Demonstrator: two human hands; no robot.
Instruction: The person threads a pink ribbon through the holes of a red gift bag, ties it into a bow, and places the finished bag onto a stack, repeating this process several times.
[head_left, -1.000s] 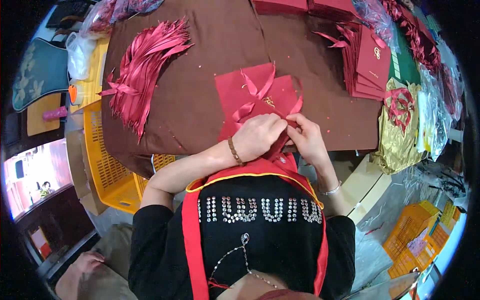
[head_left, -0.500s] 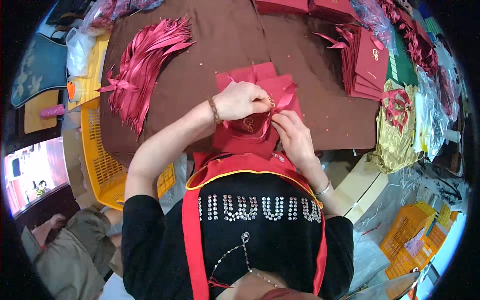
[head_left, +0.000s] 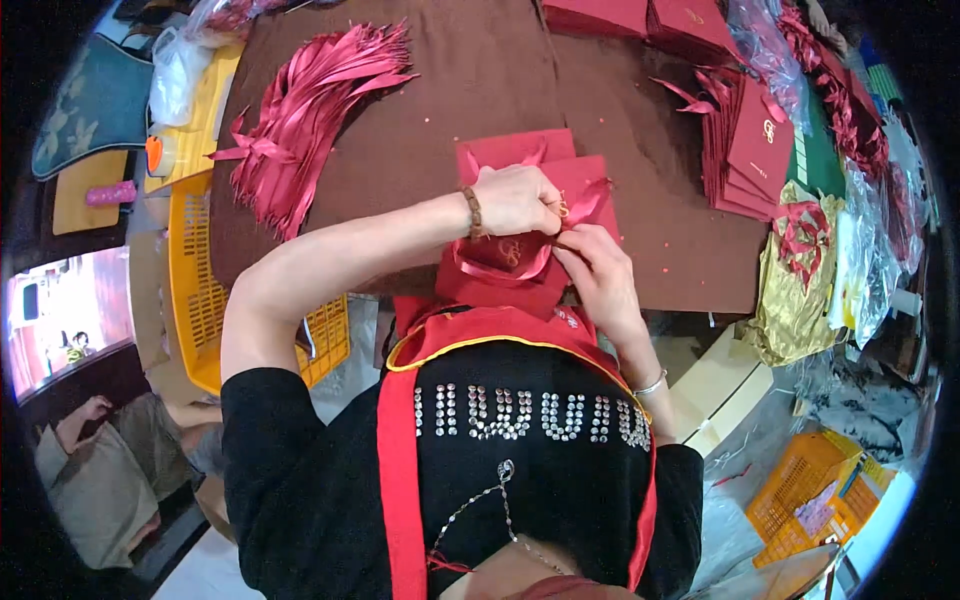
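Observation:
Dark red paper gift bags (head_left: 515,292) with gold print overlap at the table's near edge in front of me. A shiny red ribbon (head_left: 592,202) runs over them and hangs in a loop across the nearest one. My left hand (head_left: 515,202) reaches over from the left, thumb and fingers pinched on the ribbon at the right side of the bags. Just below it, my right hand (head_left: 603,277) has its fingertips closed on the same ribbon. The two sets of fingertips nearly meet and hide the ribbon between them.
A bundle of cut red ribbons (head_left: 320,115) lies at left on the brown-covered table (head_left: 470,75). Stacked red bags (head_left: 752,145) stand at right, beside a gold wrapper (head_left: 793,290). A yellow basket (head_left: 195,290) is at the left edge; another person's hand (head_left: 92,410) shows lower left.
The view has shifted slightly, so the table and bags sit a little further right. Both hands stay together at the ribbon, and my left elbow has swung outward a little.

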